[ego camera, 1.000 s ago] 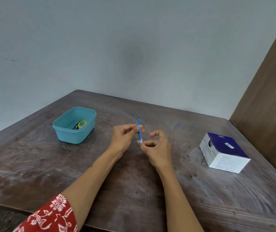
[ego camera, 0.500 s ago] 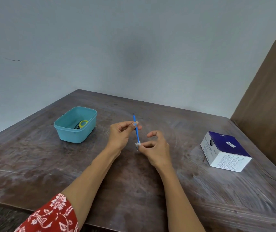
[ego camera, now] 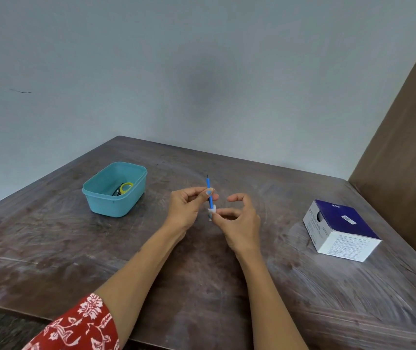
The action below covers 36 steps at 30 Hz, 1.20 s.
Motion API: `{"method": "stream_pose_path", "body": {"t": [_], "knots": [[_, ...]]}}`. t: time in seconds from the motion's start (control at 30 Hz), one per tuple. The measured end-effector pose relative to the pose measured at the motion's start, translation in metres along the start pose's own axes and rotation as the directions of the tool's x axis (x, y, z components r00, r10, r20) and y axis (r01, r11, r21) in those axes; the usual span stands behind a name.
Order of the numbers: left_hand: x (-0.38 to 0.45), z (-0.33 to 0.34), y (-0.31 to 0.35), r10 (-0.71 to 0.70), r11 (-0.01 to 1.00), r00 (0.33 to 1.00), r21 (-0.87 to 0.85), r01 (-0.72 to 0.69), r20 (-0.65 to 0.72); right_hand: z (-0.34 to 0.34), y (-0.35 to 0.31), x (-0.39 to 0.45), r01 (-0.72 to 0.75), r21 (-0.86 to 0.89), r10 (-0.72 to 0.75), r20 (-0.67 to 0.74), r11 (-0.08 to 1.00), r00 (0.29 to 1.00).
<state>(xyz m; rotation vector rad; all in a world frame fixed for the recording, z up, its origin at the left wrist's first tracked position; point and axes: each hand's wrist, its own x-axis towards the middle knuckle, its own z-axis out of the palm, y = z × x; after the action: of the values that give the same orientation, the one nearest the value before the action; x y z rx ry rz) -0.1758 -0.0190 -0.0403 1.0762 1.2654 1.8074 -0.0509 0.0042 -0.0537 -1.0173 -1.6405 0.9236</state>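
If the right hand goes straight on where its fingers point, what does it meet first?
Most likely the left hand, which grips the blue stick. The right hand points leftward at it, pinching a white wad on the stick's lower end. Depth between them is unclear.

A thin blue stick (ego camera: 208, 184) with a dark pointed tip stands nearly upright just above the frame's centre, leaning slightly left, its lower end wrapped in a small white wad (ego camera: 212, 211).
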Motion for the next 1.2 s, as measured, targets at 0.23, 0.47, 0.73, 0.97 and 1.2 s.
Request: {"method": "stream_pose_path", "body": {"t": [0.23,0.47,0.73,0.97,1.2], "knots": [[-0.001,0.001,0.001,0.006,1.0,1.0,-0.001,-0.006,-0.006,-0.001,0.003,0.0,-0.038,-0.075,0.04,0.037,0.996,0.999],[0.0,-0.001,0.001,-0.014,1.0,1.0,0.008,0.014,-0.006,-0.001,0.005,0.0,-0.038,-0.09,0.043,0.054,0.995,0.998],[0.0,0.001,-0.003,-0.045,0.998,0.995,0.039,0.042,0.087,-0.001,0.003,0.0,-0.004,-0.027,0.004,0.026,1.0,1.0],[0.0,0.003,-0.008,-0.065,0.996,0.992,0.065,0.058,0.109,-0.003,0.0,0.001,-0.013,0.085,0.016,-0.033,0.996,0.999],[0.003,0.002,-0.009,-0.06,0.998,0.997,0.036,0.059,0.04,-0.007,0.0,0.003,-0.096,0.122,0.096,-0.001,0.988,0.995]]}}
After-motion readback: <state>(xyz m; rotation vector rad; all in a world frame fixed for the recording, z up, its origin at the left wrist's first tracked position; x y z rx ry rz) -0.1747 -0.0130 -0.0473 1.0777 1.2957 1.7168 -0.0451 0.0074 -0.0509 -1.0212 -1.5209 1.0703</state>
